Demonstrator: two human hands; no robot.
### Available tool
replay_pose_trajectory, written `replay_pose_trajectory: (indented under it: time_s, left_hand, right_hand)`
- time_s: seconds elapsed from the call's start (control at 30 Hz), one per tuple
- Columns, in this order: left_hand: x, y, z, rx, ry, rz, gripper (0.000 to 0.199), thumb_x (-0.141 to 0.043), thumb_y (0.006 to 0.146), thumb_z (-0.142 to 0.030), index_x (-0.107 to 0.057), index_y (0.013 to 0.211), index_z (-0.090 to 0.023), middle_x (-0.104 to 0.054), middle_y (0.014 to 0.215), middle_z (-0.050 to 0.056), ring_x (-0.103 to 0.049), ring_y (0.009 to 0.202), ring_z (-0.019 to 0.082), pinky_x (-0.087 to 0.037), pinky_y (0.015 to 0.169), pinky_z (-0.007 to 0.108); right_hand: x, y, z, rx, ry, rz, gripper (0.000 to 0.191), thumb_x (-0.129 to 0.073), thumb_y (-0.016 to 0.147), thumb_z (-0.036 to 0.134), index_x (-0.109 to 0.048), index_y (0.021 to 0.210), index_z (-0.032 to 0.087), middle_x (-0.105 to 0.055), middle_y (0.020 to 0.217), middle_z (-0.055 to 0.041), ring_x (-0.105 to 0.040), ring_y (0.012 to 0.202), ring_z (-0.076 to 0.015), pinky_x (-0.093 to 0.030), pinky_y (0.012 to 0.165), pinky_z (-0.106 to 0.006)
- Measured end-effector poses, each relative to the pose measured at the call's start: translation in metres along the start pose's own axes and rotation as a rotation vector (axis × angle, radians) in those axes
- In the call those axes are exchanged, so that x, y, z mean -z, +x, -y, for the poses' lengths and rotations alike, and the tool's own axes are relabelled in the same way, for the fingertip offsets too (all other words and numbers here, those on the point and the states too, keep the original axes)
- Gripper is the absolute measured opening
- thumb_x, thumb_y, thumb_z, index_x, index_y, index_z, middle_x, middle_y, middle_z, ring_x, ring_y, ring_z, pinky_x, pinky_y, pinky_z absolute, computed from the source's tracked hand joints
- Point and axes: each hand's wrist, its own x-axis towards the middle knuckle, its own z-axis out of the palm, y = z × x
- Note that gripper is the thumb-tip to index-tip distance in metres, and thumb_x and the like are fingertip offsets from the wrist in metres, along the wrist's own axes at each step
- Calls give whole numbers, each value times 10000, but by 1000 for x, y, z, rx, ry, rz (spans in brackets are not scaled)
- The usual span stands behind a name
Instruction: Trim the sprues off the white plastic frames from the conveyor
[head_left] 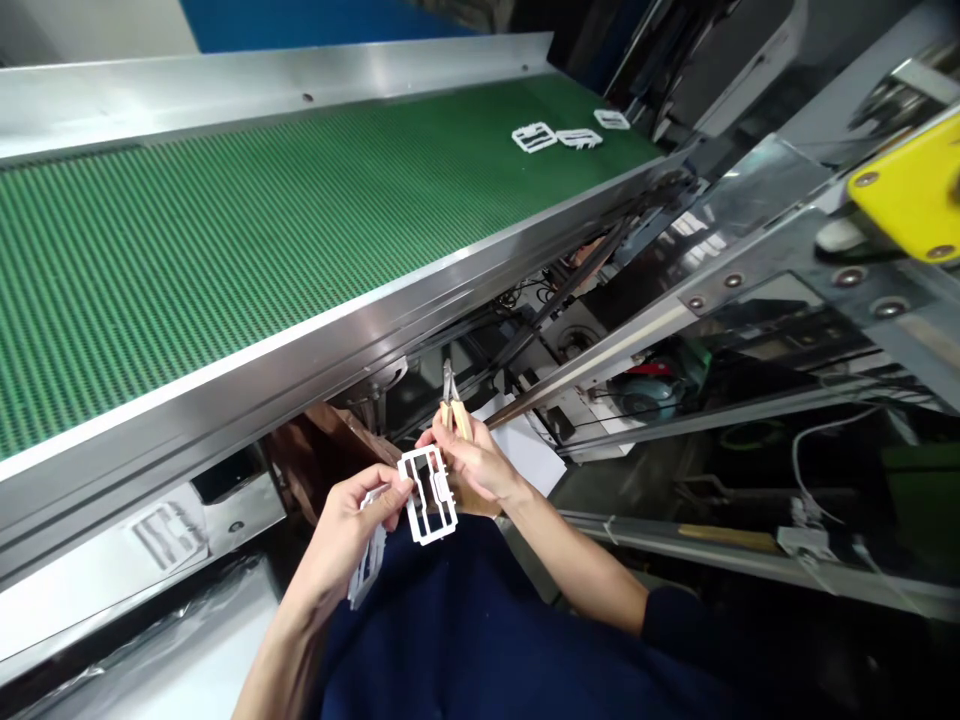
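Observation:
My left hand (360, 525) pinches a white moulded plastic frame (427, 495) with slotted openings, and a second white frame (367, 560) sits behind it in the same hand. My right hand (472, 465) grips a small pair of side cutters (452, 405) with pale wooden handles, their steel jaws pointing up and away. The fingers of that hand rest against the upper right edge of the front frame. Several similar white frames (551, 138) lie flat at the far end of the green conveyor belt (225, 270).
A stainless steel rail (247, 370) runs along the near side of the belt, with machinery and cables below it. A yellow guard plate (911, 185) sits at upper right. Brown cardboard (330, 450) and white paper (525, 445) lie beneath the rail near my hands.

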Motion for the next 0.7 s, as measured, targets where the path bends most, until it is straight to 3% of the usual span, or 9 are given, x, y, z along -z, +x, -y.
replay_pose_trajectory:
  time_s: [0.17,0.37,0.47,0.6,0.7]
  left_hand:
    - [6,3,-2,25,-25,-3,253,-626,774,-400,-581,706,-161,-447,536,-23,-407,514,122,-313,507,225]
    - [6,10,-5,26,-52,47,183,-670,735,-321,-615,712,-148,-503,565,-17,-394,500,93,-323,479,195]
    - [8,12,-6,100,-251,9,158,-666,743,-299,-621,740,-147,-490,546,-20,-422,482,89,-346,472,189]
    - [8,15,-3,248,-602,92,121,-692,694,-208,-632,743,-115,-501,581,0,-441,473,80,-363,451,178]
    - [3,17,3,294,-716,226,142,-678,699,-205,-652,781,-91,-478,569,-2,-398,447,63,-337,427,170]
  right_hand:
    - [9,5,15,28,-160,38,328,-656,740,399,-470,909,187,-508,732,33,-487,574,-65,-429,565,-207]
    - [11,14,34,39,-467,282,286,-683,702,288,-503,888,165,-517,710,34,-492,610,-72,-427,581,-205]
    - [8,18,35,57,-331,245,282,-648,735,313,-470,899,167,-559,795,1,-509,614,-80,-441,574,-221]
    - [4,20,37,202,-272,286,215,-597,786,293,-498,931,170,-573,1042,-64,-559,871,-138,-449,802,-297]
    - [-1,23,37,215,-336,315,169,-598,786,302,-539,862,163,-574,884,-34,-555,833,-139,-440,808,-296]
